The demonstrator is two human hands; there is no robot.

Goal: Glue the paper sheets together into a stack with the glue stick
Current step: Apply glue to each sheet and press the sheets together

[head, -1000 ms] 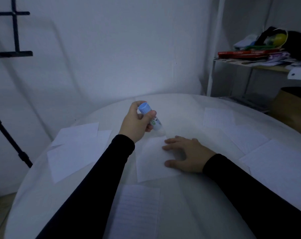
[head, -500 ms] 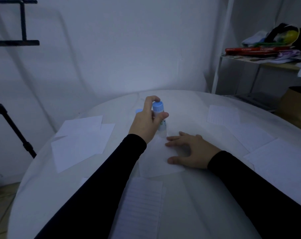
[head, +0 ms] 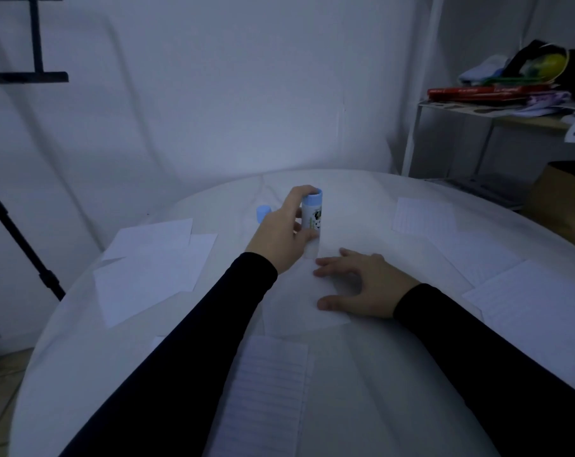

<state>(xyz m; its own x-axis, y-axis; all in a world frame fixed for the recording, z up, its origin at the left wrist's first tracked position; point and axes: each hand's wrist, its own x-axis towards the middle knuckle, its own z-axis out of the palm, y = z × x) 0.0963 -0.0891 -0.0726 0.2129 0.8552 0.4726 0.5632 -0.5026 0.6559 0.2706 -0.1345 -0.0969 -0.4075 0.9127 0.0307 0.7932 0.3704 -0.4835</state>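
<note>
In the head view, the left hand (head: 284, 237) reaches forward over the round table (head: 394, 374), its fingers and thumb wrapped around the glue stick (head: 311, 222), which stands upright with its lower end down on the far edge of the middle paper sheet (head: 299, 310). The right hand (head: 358, 283) lies flat on that same sheet, fingers spread and relaxed, thumb stretched toward the viewer, pressing the paper down and gripping nothing. Both arms wear black sleeves.

The glue stick is a short cylinder with a pale blue end on top and a white printed label. Its small blue cap (head: 263, 212) sits on the table just behind the left hand. The table surface is smooth and white. A pile of plain white sheets (head: 154, 268) lies to the left; a lined sheet (head: 269, 390) lies near the viewer; more lined sheets (head: 424, 216) are spread to the right. A metal shelf (head: 497, 113) with red books stands at the back right.

A second earlier the stick was tilted and held above the paper; it has since been turned upright and lowered onto the sheet, while the right hand has stayed put.
</note>
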